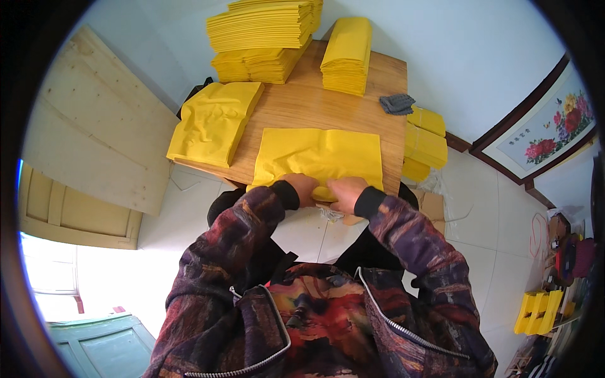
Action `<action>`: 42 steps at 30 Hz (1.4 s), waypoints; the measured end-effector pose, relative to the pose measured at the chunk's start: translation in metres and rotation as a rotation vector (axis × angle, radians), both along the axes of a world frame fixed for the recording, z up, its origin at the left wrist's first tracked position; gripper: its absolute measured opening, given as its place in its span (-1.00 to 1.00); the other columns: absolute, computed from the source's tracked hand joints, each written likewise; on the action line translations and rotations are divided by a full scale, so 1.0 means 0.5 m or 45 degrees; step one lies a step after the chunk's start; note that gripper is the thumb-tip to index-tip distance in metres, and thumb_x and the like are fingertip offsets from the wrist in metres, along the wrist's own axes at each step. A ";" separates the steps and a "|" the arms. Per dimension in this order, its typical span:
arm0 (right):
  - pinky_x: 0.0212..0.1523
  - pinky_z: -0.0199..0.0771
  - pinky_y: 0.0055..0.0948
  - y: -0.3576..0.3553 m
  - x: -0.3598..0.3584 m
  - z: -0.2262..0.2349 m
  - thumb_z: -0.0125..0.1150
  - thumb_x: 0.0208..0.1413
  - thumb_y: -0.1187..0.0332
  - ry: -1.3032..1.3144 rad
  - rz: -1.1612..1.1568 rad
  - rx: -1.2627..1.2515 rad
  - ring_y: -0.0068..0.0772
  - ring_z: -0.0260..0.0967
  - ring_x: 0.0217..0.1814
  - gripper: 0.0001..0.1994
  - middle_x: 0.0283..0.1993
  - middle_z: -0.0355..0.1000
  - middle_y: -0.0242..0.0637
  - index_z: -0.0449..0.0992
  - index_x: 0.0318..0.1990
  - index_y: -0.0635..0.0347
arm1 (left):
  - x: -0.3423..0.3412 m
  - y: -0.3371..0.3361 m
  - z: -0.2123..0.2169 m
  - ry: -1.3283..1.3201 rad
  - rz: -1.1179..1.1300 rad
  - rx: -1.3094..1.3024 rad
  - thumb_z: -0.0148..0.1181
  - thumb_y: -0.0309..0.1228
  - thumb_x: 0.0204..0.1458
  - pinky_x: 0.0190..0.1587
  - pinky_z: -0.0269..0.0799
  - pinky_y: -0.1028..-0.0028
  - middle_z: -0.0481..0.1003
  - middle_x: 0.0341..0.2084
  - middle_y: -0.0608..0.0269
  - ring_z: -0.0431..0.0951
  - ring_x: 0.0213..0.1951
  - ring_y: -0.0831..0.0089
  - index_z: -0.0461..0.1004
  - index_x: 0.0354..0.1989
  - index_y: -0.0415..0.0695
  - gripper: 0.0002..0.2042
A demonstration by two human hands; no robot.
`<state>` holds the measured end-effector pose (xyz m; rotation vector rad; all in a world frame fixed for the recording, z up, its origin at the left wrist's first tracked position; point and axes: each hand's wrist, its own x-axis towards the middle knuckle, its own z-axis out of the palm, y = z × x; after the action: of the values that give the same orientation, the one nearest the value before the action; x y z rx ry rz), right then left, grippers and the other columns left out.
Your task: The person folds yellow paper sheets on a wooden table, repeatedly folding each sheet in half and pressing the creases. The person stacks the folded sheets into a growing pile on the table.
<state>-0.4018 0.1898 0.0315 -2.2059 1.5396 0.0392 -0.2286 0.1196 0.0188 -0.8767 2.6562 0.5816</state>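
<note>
A wide yellow sheet (pixel 321 151), paper or thin cloth, lies creased across the near edge of the wooden table in front of me. My left hand (pixel 301 188) is closed on its near edge, the fingers curled and partly hidden. Just to the right, my right hand (pixel 346 192) pinches the same edge, knuckles up. Between the two hands a small piece of the sheet bends down over the table's edge.
Stacked yellow sheets (pixel 258 28) stand at the back left, with a folded yellow pile (pixel 346 53) beside them. A wrinkled yellow stack (pixel 214 123) overhangs the left edge. A grey cloth (pixel 397 104) lies on the right; yellow bundles (pixel 425 138) sit beyond the table (pixel 296 101).
</note>
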 end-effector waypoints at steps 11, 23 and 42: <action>-0.19 0.45 -0.17 -0.033 -0.012 -0.005 0.28 -0.16 0.25 -0.218 -0.030 0.227 0.01 0.47 -0.18 -0.66 -0.26 0.50 0.03 0.50 -0.27 0.33 | 0.003 0.020 -0.001 0.130 0.064 -0.230 0.35 -0.17 -0.22 -0.16 0.43 0.19 0.55 -0.37 0.03 0.53 -0.20 0.03 0.48 -0.25 -0.10 -0.62; -0.22 0.47 -0.12 -0.024 -0.008 0.000 0.26 -0.12 0.29 -0.140 -0.039 0.084 0.00 0.48 -0.21 -0.77 -0.28 0.52 -0.05 0.52 -0.30 0.18 | -0.004 0.014 0.000 0.045 0.123 -0.199 0.35 -0.13 -0.23 -0.18 0.44 0.22 0.55 -0.32 -0.07 0.54 -0.23 0.01 0.47 -0.08 -0.09 -0.50; -0.23 0.48 -0.14 0.010 0.021 -0.004 0.23 -0.14 0.35 0.089 -0.153 -0.318 0.01 0.49 -0.22 -0.76 -0.28 0.51 0.01 0.51 -0.29 0.27 | 0.006 -0.037 0.020 0.039 -0.111 0.330 0.29 -0.22 -0.18 -0.22 0.43 0.16 0.54 -0.38 0.00 0.54 -0.21 0.04 0.44 -0.25 -0.09 -0.67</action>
<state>-0.3915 0.1949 0.0295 -2.3156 1.7986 -0.1213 -0.2255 0.1012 0.0287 -0.6786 2.5537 0.8977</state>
